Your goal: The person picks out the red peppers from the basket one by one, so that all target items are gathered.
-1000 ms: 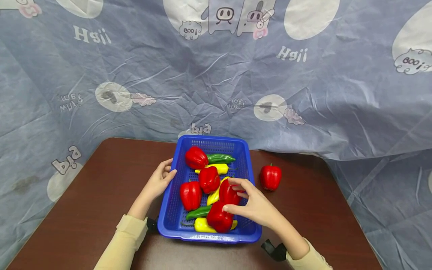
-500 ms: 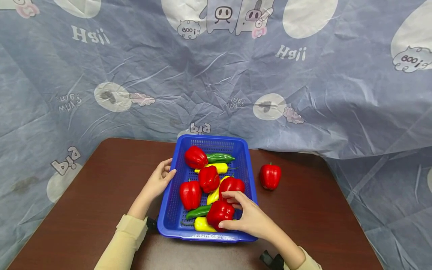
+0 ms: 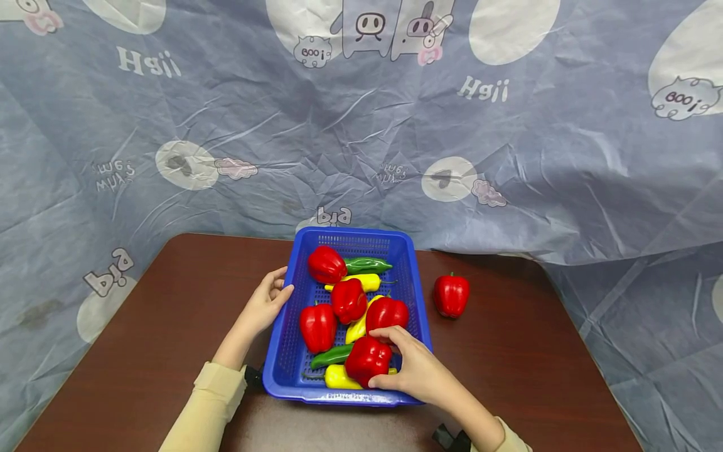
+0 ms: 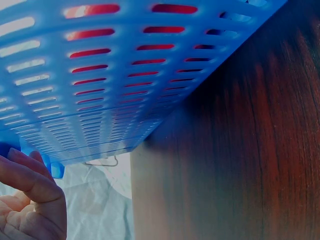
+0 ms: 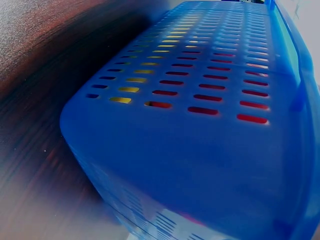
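Observation:
A blue plastic basket [image 3: 299,394] stands on the table, holding several red bell peppers, yellow peppers and green peppers. At its left rim, my left hand [image 3: 264,306] grips the edge with thumb and curled fingers. My right hand [image 3: 422,368] reaches over the near right corner, its thumb and fingers round a red bell pepper [image 3: 366,361]. That pepper lies over a yellow pepper [image 3: 339,376] and beside a green pepper [image 3: 332,356]. In the left wrist view, curled fingers [image 4: 42,187] show by the basket's slotted wall [image 4: 125,40]. The right wrist view shows only the basket's outside [image 5: 150,140].
One more red bell pepper [image 3: 451,295] stands on the brown table [image 3: 519,364], right of the basket. Behind the table hangs a grey-blue printed cloth [image 3: 339,138]. Another red bell pepper [image 3: 387,316] lies just beyond my right fingers.
My right hand has moved down and toward me, off the farther red bell pepper and round the nearer one. The left hand has stayed at the rim.

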`<action>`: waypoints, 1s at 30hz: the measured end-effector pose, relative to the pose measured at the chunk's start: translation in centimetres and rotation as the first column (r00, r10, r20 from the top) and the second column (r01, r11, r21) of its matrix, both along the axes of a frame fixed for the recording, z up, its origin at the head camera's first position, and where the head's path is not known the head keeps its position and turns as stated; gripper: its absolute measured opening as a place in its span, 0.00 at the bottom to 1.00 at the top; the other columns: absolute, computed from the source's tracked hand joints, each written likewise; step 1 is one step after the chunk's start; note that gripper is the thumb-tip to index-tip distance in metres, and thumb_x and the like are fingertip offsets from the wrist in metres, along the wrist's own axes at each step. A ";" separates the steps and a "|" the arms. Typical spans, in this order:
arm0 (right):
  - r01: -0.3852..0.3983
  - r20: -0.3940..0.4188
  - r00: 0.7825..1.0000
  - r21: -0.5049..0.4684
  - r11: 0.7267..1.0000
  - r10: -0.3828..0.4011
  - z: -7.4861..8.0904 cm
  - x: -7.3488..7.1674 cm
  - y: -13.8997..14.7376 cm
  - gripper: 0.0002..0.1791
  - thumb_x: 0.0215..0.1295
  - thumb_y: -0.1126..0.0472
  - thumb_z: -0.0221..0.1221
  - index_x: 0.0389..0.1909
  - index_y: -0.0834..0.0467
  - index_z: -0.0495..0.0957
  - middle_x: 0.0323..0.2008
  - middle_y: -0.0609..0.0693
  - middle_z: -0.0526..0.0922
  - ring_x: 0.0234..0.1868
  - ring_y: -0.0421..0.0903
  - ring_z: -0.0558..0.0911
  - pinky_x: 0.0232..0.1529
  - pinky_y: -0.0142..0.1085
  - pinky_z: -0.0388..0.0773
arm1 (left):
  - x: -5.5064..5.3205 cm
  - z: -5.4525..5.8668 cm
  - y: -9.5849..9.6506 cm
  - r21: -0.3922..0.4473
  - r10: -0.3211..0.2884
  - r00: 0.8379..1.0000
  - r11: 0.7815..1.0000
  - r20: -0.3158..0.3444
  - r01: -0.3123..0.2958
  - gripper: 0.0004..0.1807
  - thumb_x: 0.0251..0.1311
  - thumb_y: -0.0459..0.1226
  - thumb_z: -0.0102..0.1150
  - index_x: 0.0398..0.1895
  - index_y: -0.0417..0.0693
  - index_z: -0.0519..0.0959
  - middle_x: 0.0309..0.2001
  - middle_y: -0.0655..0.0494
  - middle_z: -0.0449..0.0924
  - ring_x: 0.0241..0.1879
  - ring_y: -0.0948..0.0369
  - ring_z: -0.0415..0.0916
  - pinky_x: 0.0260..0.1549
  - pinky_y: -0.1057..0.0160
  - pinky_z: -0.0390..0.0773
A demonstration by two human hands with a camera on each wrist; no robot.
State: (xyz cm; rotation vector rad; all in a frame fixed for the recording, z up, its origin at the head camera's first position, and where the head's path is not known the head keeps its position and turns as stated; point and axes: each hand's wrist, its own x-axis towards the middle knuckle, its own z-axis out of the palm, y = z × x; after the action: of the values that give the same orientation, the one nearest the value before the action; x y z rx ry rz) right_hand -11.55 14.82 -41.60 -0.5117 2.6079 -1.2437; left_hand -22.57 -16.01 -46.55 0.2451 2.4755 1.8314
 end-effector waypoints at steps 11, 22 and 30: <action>0.011 -0.059 0.998 0.039 0.999 -0.009 -0.5 0.3 0.0 0.36 0.46 0.53 0.77 0.58 0.54 0.75 0.51 0.47 0.78 0.52 0.49 0.80 0.53 0.48 0.80 | 0.0 -0.1 0.0 0.002 0.004 1.000 1.000 0.028 -0.004 0.31 0.73 0.37 0.51 0.74 0.36 0.56 0.52 0.36 0.73 0.35 0.65 0.76 0.34 0.69 0.79; 0.062 -0.059 0.996 -0.071 0.996 -0.066 -0.5 0.5 0.1 0.35 0.49 0.56 0.76 0.59 0.56 0.74 0.53 0.51 0.77 0.55 0.53 0.79 0.52 0.44 0.81 | 0.1 0.2 0.1 0.004 0.003 0.999 1.000 0.035 -0.003 0.31 0.73 0.37 0.51 0.74 0.37 0.55 0.51 0.36 0.72 0.36 0.63 0.77 0.34 0.69 0.80; 0.052 0.047 0.998 -0.248 0.967 -0.041 0.5 0.1 0.8 0.33 0.59 0.56 0.69 0.65 0.55 0.70 0.59 0.59 0.73 0.56 0.57 0.77 0.47 0.42 0.84 | 0.1 0.1 0.0 0.000 0.006 1.000 1.000 0.028 -0.006 0.31 0.73 0.37 0.50 0.74 0.37 0.56 0.51 0.36 0.72 0.37 0.62 0.77 0.34 0.69 0.80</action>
State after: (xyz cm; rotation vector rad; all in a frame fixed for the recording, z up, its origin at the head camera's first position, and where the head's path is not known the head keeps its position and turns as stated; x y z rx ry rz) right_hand -11.43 15.58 -41.14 -0.4630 2.4559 -1.5922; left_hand -22.52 -15.99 -46.48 0.2114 2.4605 1.8237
